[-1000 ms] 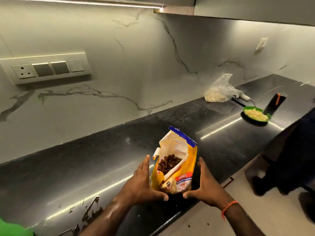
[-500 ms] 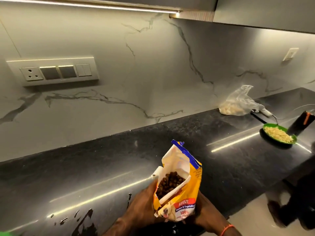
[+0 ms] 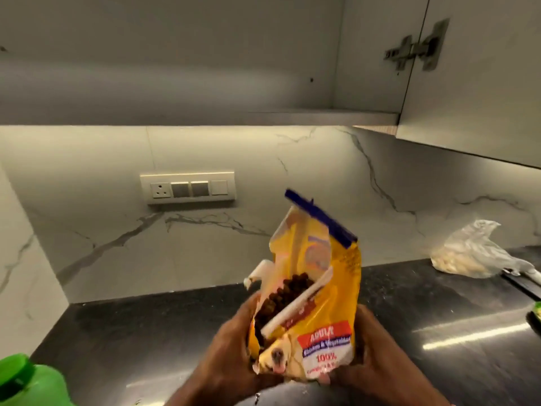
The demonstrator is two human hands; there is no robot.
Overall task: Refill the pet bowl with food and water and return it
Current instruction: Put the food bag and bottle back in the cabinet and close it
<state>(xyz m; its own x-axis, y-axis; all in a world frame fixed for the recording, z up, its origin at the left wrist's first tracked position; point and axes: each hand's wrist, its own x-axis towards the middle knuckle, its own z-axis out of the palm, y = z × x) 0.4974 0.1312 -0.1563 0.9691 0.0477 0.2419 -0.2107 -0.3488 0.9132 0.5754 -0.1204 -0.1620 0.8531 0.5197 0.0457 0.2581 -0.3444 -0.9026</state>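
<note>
Gripping an open yellow pet food bag [image 3: 325, 306] between both hands, left hand [image 3: 231, 358], right hand [image 3: 377, 367], above black counter [image 3: 424, 312]

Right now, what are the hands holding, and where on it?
Both hands, left and right, grip the open yellow pet food bag by its lower sides.

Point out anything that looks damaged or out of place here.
The yellow pet food bag, held up by the left hand and right hand, is torn open down its side, so the brown kibble is exposed. The cupboard door above hangs open.
</note>
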